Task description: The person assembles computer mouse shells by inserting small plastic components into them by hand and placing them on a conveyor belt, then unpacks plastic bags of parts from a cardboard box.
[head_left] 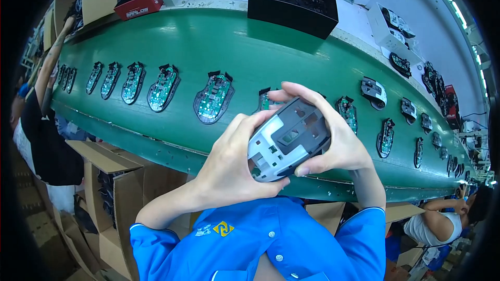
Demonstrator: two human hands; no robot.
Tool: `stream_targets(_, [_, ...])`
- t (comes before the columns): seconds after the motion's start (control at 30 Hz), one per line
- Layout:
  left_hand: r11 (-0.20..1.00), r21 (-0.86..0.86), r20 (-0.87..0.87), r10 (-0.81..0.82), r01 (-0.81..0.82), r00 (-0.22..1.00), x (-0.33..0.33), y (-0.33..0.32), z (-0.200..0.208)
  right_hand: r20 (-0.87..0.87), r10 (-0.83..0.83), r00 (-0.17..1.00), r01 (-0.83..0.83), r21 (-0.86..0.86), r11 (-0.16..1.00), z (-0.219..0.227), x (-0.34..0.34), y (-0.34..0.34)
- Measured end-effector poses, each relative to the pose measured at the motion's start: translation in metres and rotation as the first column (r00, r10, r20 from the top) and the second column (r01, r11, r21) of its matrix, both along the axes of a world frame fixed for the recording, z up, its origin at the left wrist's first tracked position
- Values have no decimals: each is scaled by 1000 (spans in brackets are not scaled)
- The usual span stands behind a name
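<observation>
In front of my chest I hold a partly built computer mouse (289, 139), with a grey and silver shell full of openings, tilted above the near edge of a green conveyor belt (172, 31). My left hand (221, 158) grips its left end, thumb on top and fingers curled beneath. Closed around the other end is my right hand (341, 143). Behind the mouse, a base with a green circuit board (264, 100) is mostly covered. Another circuit-board base (214, 98) lies to the left on the belt, and one more (347, 114) sits just beyond my right hand.
Several similar bases line the belt both ways; a silver-topped mouse (373, 92) lies right. Across stand a black box (291, 13), a red box (139, 6) and a white bin (391, 27). Cardboard cartons (127, 192) are at lower left. Co-workers (44, 140) work at both sides.
</observation>
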State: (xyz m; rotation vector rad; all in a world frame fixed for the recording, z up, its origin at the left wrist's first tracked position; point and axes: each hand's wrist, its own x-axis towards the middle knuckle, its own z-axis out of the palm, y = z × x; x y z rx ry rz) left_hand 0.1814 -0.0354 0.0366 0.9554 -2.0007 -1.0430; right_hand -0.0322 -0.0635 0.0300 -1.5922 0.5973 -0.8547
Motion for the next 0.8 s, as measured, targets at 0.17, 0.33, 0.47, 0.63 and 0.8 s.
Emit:
stream_targets(0.17, [975,-220,6,32,-30,999,3,0,2,181,-64,981,39,139,989,-14,3,4])
stream_targets(0.33, [977,-210,90,-4,23,996,11,-7,-1,147,-109,983,88,142,986,-23,6,4])
stream_targets(0.47, [990,-135,73,-17,27,997,12,-9,-10,87,-129,988,113,165,980,-26,7,2])
stream_targets(0.63, [1000,14,22,-28,28,999,11,-10,-6,-2,-207,978,207,3,978,-15,11,5])
stream_targets(0.8, [988,157,-127,24,-4,992,11,-12,-18,-137,-262,955,253,-83,964,2,16,13])
